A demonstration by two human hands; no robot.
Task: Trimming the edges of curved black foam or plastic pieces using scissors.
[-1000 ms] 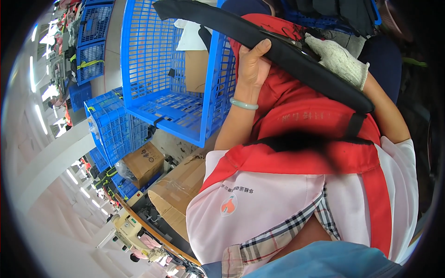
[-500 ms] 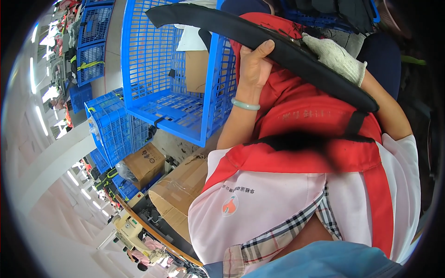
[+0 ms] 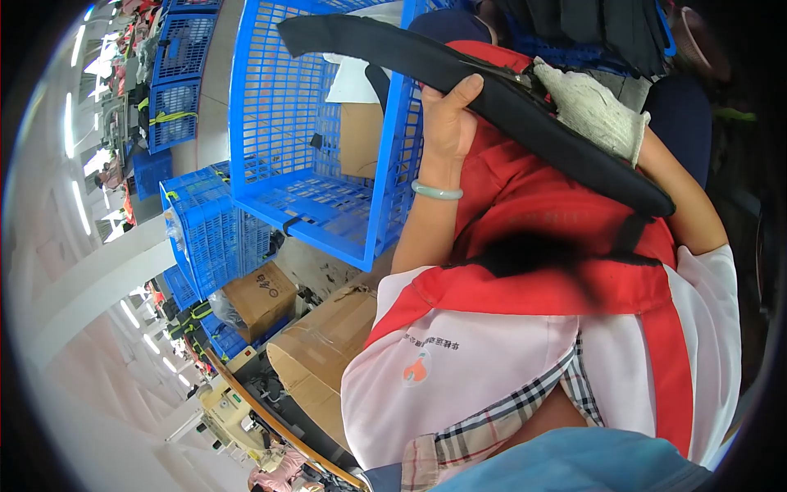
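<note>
A long, curved black fabric strip [image 3: 525, 123] slants across my lap, from over the blue crate at the far left to near my right forearm. My left hand [image 3: 449, 123], bare with a pale green bangle on its wrist, is closed on the strip's near edge, thumb on top and the other fingers mostly hidden. Beyond the strip, my right hand [image 3: 594, 115] wears a white knit glove and is curled. A small dark metal tool [image 3: 515, 78], resembling snips, shows by its fingertips against the strip's far edge; its grip is partly hidden.
A large blue plastic crate [image 3: 307, 215] stands left of my lap, with white and brown pieces inside. Stacked blue crates [image 3: 217, 234], cardboard boxes [image 3: 261, 297] and a sewing machine [image 3: 229, 414] are farther left. Black pieces [image 3: 590, 29] lie in a blue crate at the far right.
The view has shifted slightly, so the crates at the left appear farther right and lower. Both hands keep much the same hold, and the strip sits slightly lower in the picture.
</note>
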